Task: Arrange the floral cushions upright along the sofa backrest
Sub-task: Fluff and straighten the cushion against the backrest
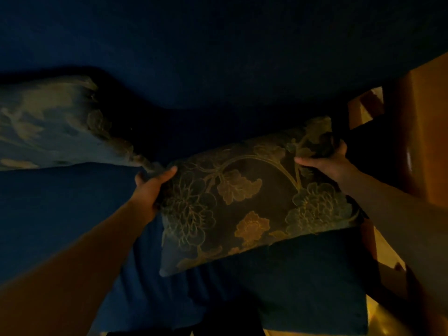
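In the head view, dim and blue-lit, both hands clasped one floral cushion (247,204) above the sofa seat (60,214). The left hand (151,185) was clenched on its upper left corner, thumb laid over the face; the right hand (324,161) pinched the upper right corner. Between the two grips the cushion hung tilted, its lower edge over a plain dark cushion (303,282). Just beyond the left grip, a second floral cushion (48,124) leaned against the backrest (218,57). Judged from here, set down askew the held cushion could slump forward, or nudge its neighbour over, since only the corners were gripped.
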